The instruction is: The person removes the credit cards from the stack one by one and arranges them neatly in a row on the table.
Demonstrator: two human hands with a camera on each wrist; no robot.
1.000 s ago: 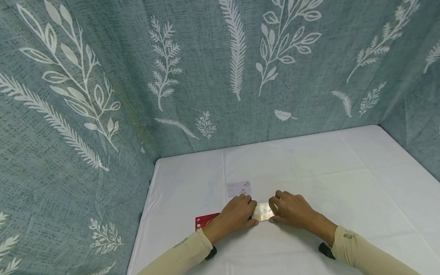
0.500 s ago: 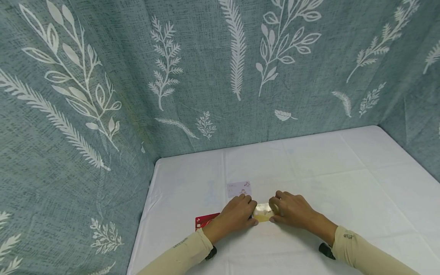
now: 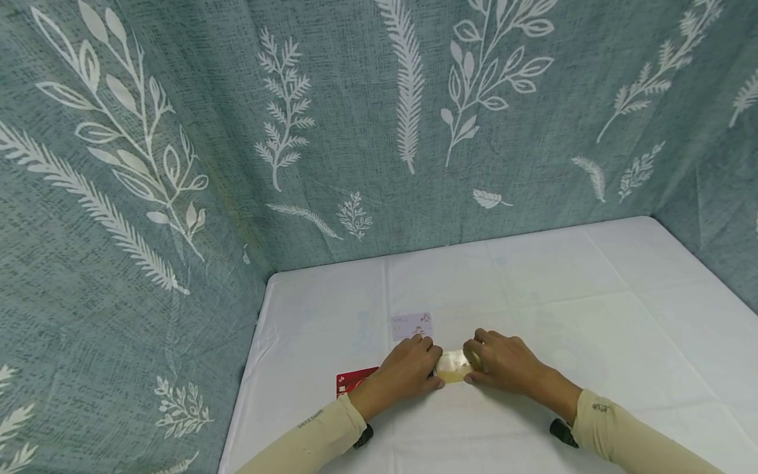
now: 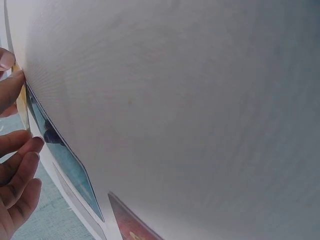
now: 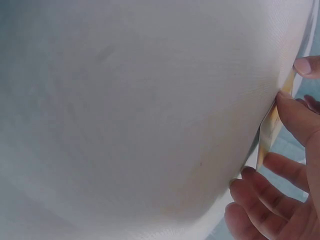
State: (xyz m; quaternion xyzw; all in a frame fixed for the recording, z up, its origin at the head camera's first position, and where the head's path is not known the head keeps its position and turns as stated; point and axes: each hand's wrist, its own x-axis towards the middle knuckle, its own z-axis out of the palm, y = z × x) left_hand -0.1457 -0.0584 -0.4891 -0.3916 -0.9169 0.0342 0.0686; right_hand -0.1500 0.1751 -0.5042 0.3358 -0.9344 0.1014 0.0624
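Observation:
A shiny gold card lies between the two hands, low over the white table. My left hand pinches its left edge, thumb at the near side and fingers at the far side. At the opposite end, my right hand grips the card the same way and covers its right part. The right wrist view shows the card's thin bent edge between thumb and fingers. Below the left fingers, a glossy teal card with a dark patch lies on the cloth; in the head view that hand mostly hides it.
Partly behind the left wrist is a red card. A lilac printed card lies just beyond the left fingers. White cloth covers the table, and a leaf-patterned curtain hangs along its back and sides.
The gold card's sheen has shifted since one second ago, with a yellow strip now showing along its near edge. Both hands have stayed in place.

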